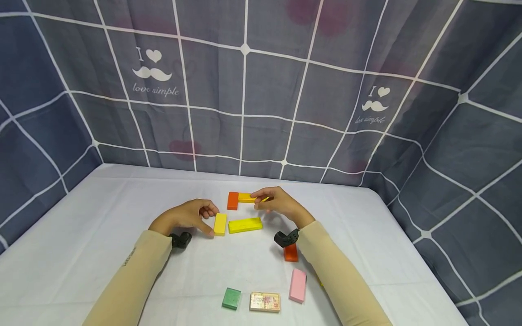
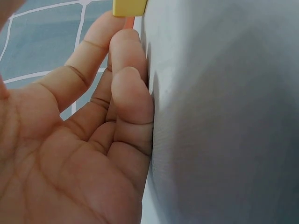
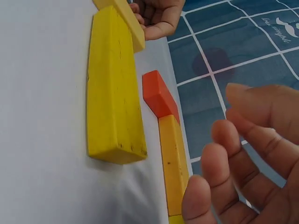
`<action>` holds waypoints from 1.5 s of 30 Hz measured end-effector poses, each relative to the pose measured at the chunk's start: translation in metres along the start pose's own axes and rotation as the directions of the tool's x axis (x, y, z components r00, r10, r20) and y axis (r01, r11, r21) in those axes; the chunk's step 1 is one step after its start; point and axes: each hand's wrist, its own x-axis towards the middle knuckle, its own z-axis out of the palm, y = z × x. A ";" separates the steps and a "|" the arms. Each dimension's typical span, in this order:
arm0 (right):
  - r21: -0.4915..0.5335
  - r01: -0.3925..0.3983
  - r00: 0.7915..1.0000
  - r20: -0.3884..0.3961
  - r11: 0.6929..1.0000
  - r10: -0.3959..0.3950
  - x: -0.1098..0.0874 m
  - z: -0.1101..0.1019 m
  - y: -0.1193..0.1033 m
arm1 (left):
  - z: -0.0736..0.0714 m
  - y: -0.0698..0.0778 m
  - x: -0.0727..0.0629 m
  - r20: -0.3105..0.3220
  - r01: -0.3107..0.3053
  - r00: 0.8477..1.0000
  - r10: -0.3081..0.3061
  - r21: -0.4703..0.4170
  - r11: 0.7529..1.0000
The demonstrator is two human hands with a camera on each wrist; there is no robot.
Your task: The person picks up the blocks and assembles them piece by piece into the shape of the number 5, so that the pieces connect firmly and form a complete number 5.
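Blocks lie flat on the white table cover [image 1: 102,235], gathered between the two hands as if being set edge to edge into an outline. Largest is the long yellow block [image 1: 245,225], lying crosswise in the middle and untouched, just beside the short yellow block [image 1: 220,224], which stands at a right angle off its left end. The left hand [image 1: 188,216] rests at that short block: its thumb and forefinger lie along the near and far ends, fingers lightly curled and close together, the fingertips [image 2: 122,37] pressed against the block's edge, which suits nudging it square. Farther back, the yellow-orange bar [image 1: 247,197] butts end to end against the small orange block [image 1: 233,200]. The right hand [image 1: 276,203] hovers over the bar's right end with fingers [image 3: 219,154] loosely bent and slightly apart; whether they actually pinch it cannot be told, since the wrist view shows them just off the wood. Nearer the person sit spare pieces, well apart from the group: a pink block [image 1: 298,285], an orange-red block [image 1: 291,252] partly under the right wrist, a patterned block [image 1: 265,301] and a green block [image 1: 231,298]. No containers are visible.
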 end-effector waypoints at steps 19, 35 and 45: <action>-0.099 -0.096 0.990 0.099 0.991 0.105 -0.002 0.014 0.016 | -0.001 0.000 -0.001 0.009 0.002 1.000 -0.002 -0.022 1.000; -0.241 -0.020 0.988 0.145 0.970 0.057 -0.003 0.016 0.014 | 0.003 0.006 0.000 -0.003 -0.026 1.000 0.026 0.050 0.998; -0.267 -0.052 0.992 0.099 0.962 0.082 -0.008 0.007 0.014 | 0.010 0.018 0.000 -0.046 -0.013 0.999 0.019 0.118 0.993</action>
